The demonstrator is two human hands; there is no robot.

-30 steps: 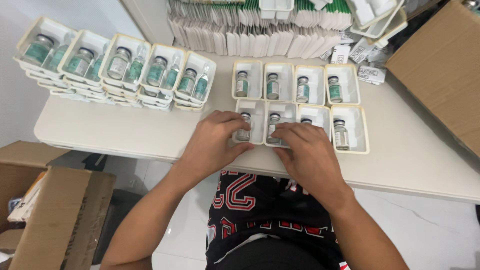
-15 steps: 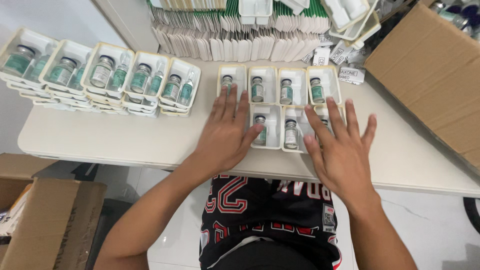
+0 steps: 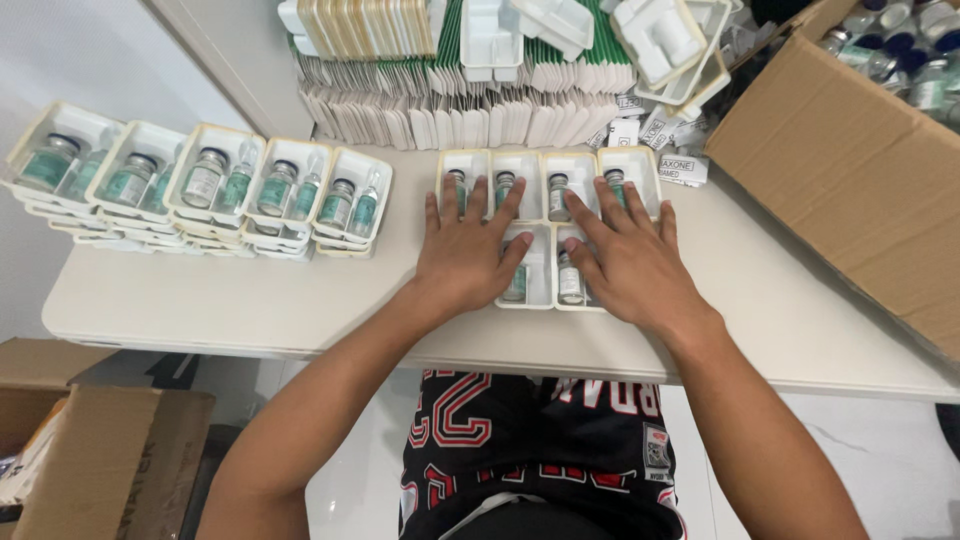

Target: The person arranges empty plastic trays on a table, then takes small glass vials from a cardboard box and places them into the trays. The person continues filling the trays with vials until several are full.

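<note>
Vial trays (image 3: pixel 548 200), small cream plastic ones each bearing a glass vial with a green label, grouped in two rows at the bench (image 3: pixel 250 300) centre. Left hand (image 3: pixel 468 250) flat on the group's 9 o'clock half, fingers (image 3: pixel 478 198) spread and reaching toward 12 o'clock over the back-row trays, thumb against a front-row tray; nothing pinched in that grip, palm simply pressing down. Right hand (image 3: pixel 632 262) flat on the 3 o'clock half, fingers likewise fanned open across the back row, thumb touching a front tray beside a vial (image 3: pixel 569 280); no pinch there either. Between both hands, two front trays and their vials partly visible.

At 9 o'clock of the hands, well apart: a long row of stacked filled trays (image 3: pixel 205 185), each with a larger vial and a slim ampoule. At 12 o'clock: upright rows of white and green flat cartons (image 3: pixel 450 110), topped by empty white moulded inserts (image 3: pixel 560 25). At 2 o'clock: an open brown cardboard box (image 3: pixel 850 170) with loose vials inside, folded paper leaflets (image 3: pixel 660 130) just beside it. At 7 o'clock, below bench level: another cardboard box (image 3: pixel 100 460) on the floor.
</note>
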